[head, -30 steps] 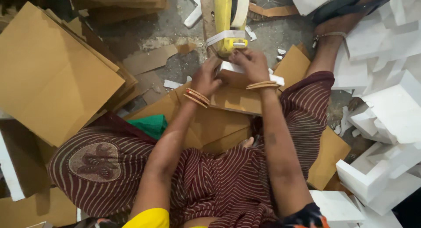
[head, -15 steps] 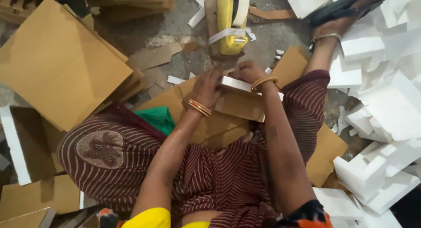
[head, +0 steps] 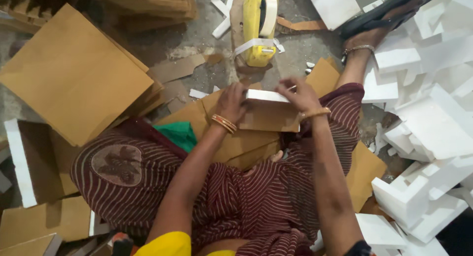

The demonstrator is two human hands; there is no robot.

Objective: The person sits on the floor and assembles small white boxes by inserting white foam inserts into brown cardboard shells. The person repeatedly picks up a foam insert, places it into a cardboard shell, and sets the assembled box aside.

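Observation:
A small flat brown cardboard box (head: 270, 115) with a white foam edge along its top is held over my lap, between both hands. My left hand (head: 232, 102) grips its left end, fingers curled over the edge. My right hand (head: 300, 94) holds the right end from above. Both wrists wear gold bangles. Under the box lie more brown cardboard sheets (head: 246, 145) across my striped skirt. A yellow tape dispenser (head: 258, 27) with a roll of tape stands on the floor just beyond the box.
A large brown cardboard sheet (head: 74, 76) lies at the left, with stacked cardboard (head: 148, 2) behind it. White foam blocks (head: 433, 123) pile up along the right. My foot with an anklet rests on a dark sandal (head: 389, 12) at the top right. A green cloth (head: 177, 133) shows by my knee.
Both hands have drawn back from the tape dispenser toward my lap, bringing the box with them. The view has shifted slightly.

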